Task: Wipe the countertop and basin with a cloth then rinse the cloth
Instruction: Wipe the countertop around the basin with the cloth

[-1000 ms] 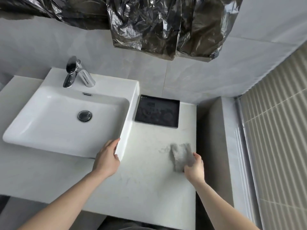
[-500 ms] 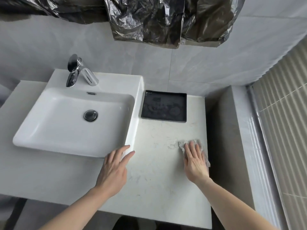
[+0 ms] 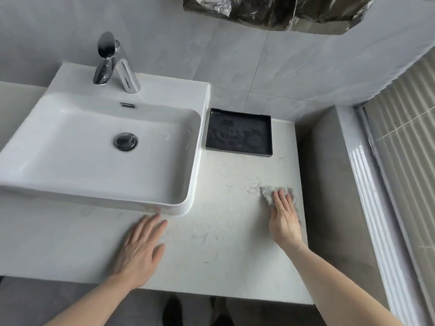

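- Cloth: small grey crumpled cloth lies on the white marbled countertop, near its right edge, pinned under the right hand.
- Right hand: fingers straight, pressing flat on the cloth.
- Left hand: flat, fingers spread on the countertop, just near of the white rectangular ceramic basin.
- Black rectangular tray: far of the cloth, holds only smudges.

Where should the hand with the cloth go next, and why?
Probably a sweep toward the basin. The right hand presses the grey cloth flat near the countertop's right edge, and bare marbled top lies between it and the basin. The left hand rests flat on the top in front of the basin, and the black tray sits behind, out of the way.
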{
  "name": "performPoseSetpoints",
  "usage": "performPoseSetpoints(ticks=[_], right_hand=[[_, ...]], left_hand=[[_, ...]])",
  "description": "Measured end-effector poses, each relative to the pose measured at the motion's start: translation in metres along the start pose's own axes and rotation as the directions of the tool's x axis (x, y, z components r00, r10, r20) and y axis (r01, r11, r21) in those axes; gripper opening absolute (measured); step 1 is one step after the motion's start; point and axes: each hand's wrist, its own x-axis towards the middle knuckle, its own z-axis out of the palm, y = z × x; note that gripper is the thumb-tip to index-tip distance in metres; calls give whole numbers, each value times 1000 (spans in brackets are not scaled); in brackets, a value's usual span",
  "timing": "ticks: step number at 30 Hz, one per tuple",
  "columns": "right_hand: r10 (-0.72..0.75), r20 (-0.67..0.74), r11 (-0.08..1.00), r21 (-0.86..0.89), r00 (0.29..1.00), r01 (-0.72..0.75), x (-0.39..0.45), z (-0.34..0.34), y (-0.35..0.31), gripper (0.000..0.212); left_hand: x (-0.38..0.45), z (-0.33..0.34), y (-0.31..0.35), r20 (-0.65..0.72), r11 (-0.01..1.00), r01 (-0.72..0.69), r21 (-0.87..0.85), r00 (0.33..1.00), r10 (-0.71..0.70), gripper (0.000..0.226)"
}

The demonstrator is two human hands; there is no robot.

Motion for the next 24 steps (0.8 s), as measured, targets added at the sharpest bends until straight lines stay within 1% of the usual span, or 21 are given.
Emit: performPoseSetpoints(ticks=[3, 6, 8, 12, 15, 17, 19, 21, 24], right_hand=[[15, -114, 998, 59, 993, -9, -1, 5, -7, 45], [64, -156, 990, 138, 986, -42, 12, 9, -27, 41], [8, -143, 987, 159, 990, 15, 26, 13, -48, 42], [-203, -102, 961, 170, 974, 218, 53, 17, -101, 36], [-277, -76, 949, 135, 958, 286, 74, 25, -137, 34], [-322, -22, 943, 85, 947, 322, 88, 38, -158, 36], [-358, 55, 934, 33, 932, 357, 94, 52, -173, 42], [-377, 102, 925, -11, 921, 380, 95, 61, -172, 52], [-378, 85, 922, -58, 922, 383, 93, 52, -139, 56]], left_hand=[[-1, 13, 0, -65, 1000, -10, -12, 998, 9, 64], [1, 20, -3, -112, 999, -35, -41, 993, 30, 63], [3, 23, -5, -135, 998, -44, -49, 990, 37, 63], [-1, 25, -4, -165, 997, -61, -54, 985, 52, 63], [0, 25, -5, -199, 995, -64, -79, 979, 47, 63], [3, 26, -6, -222, 994, -71, -88, 974, 50, 62], [4, 28, -6, -234, 994, -79, -76, 970, 59, 62], [3, 31, -7, -243, 994, -78, -77, 968, 57, 62], [3, 31, -8, -250, 994, -78, -80, 967, 56, 62]])
